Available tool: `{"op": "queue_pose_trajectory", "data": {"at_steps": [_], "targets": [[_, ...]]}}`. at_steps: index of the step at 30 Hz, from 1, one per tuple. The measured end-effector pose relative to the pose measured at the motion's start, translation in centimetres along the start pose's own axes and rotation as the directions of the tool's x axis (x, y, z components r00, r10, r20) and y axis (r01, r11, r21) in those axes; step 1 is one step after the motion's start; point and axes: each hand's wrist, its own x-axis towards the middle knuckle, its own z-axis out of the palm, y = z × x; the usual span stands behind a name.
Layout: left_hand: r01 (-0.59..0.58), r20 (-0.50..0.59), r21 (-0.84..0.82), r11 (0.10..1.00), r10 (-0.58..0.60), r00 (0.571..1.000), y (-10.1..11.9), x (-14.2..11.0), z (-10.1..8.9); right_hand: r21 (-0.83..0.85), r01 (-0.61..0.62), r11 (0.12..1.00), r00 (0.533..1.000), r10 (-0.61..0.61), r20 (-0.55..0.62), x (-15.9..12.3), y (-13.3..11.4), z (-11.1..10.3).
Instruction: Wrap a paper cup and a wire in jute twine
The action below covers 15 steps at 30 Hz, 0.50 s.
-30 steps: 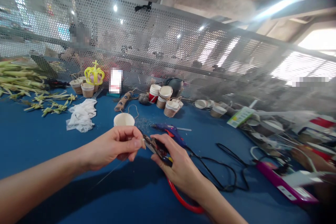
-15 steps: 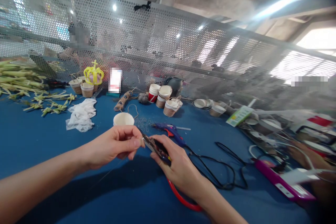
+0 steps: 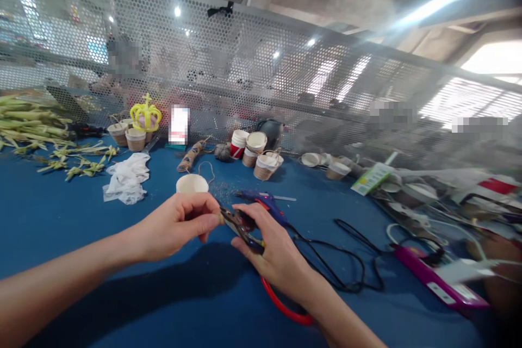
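Red-handled cutters [image 3: 240, 224] in the half-curled grip of the right hand [image 3: 274, 244]; left hand [image 3: 177, 227] tightly pinched, contents unclear.

I make out the dark, pincer-shaped hand tool [image 3: 240, 223] as metal with a slight sheen, and the curved red handle [image 3: 285, 305] as smooth, faintly glossy plastic. Through my feed the broad blue tabletop [image 3: 61, 190] reads smooth and mostly matt. The blue pistol-shaped glue gun [image 3: 261, 197] looks like hard plastic, as does the glossy magenta power strip [image 3: 440, 277]. I take the round cream cup [image 3: 191, 182] for matt paper. The brown bundle of twine [image 3: 191, 156] looks rough and fibrous. From here I can't tell whether the crumpled white sheet [image 3: 128, 176] is cloth or thin plastic. The tall grey perforated panel [image 3: 261, 65] looks like metal.
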Motion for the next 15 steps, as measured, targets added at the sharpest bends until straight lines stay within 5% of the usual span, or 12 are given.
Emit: {"op": "queue_pose_trajectory", "data": {"at_steps": [15], "targets": [[0.082,0.080,-0.192,0.978,-0.068,0.994,-0.20,-0.09,-0.20,0.046,-0.026,0.999,0.998,0.023,0.054,0.07,-0.29,-0.21]]}}
